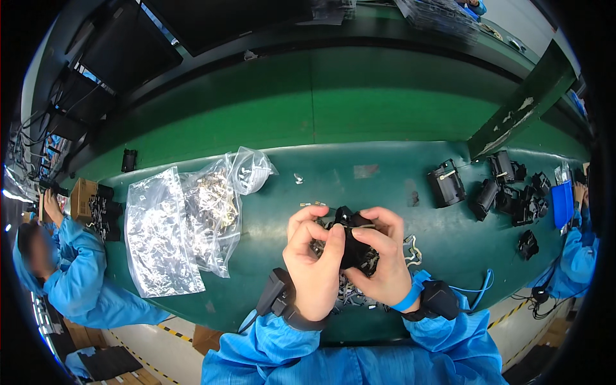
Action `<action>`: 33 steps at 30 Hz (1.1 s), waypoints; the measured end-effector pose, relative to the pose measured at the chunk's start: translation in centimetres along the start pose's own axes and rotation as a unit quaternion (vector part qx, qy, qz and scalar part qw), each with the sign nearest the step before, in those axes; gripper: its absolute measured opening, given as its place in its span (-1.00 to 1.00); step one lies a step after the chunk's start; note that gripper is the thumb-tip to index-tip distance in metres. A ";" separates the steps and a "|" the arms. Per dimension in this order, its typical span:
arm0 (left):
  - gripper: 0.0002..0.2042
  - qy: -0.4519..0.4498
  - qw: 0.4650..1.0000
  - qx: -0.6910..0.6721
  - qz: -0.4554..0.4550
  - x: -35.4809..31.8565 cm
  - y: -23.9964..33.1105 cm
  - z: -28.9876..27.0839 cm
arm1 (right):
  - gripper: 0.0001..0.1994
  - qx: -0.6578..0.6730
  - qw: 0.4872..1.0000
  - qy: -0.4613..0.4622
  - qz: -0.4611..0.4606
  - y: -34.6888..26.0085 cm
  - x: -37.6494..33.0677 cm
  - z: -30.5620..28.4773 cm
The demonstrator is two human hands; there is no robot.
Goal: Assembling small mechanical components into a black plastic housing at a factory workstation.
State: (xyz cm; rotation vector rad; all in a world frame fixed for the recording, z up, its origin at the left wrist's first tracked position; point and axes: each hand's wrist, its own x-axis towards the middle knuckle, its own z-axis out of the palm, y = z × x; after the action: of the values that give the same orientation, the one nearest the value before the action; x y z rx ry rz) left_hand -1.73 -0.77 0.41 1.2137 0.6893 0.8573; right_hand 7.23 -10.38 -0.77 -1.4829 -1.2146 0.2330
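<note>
Between my two hands, above the near middle of the green table [282,160], is a black plastic part [350,247]. My left hand [312,263] grips it from the left, thumb pressed on its upper face. From the other side my right hand [384,253] pinches it with thumb and index finger. My fingers cover much of the part, so its full shape is hidden. Below and behind my hands lies a pile of small metal pieces [353,295]. A pale looped strip [412,250] lies just right of my right hand.
Clear plastic bags [160,234] of small metal pieces lie to the left. Several black housings [447,184] stand at the right, near a blue bin [563,204]. A green post [526,102] rises at the back right. Co-workers in blue sit at left [77,263] and right [577,250].
</note>
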 end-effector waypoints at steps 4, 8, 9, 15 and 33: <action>-0.85 -0.008 1.000 0.020 0.022 0.0 0.0 0.1 | -0.22 -0.017 1.000 0.022 -0.001 0.1 0.0 0.3; -0.84 -0.007 0.991 0.100 0.085 0.0 0.4 -0.2 | -0.22 0.009 1.000 0.024 -0.014 -0.1 0.3 0.1; -0.83 -0.005 0.990 0.110 0.086 0.0 0.4 -0.3 | -0.22 0.009 1.000 0.023 -0.014 -0.1 0.3 0.1; -0.80 -0.036 0.997 0.045 0.047 0.4 0.0 -0.7 | -0.26 -0.002 1.000 0.005 -0.009 -0.1 0.1 -0.1; -0.94 -0.105 0.994 -0.035 0.002 0.4 0.0 0.1 | -0.22 0.031 0.999 0.037 0.004 0.1 -0.1 -0.2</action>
State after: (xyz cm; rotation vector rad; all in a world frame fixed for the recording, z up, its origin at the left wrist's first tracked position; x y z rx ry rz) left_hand -1.44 -0.43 0.38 1.2223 0.4844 0.7380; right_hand 7.38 -10.62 -0.82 -1.4299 -1.1330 0.2179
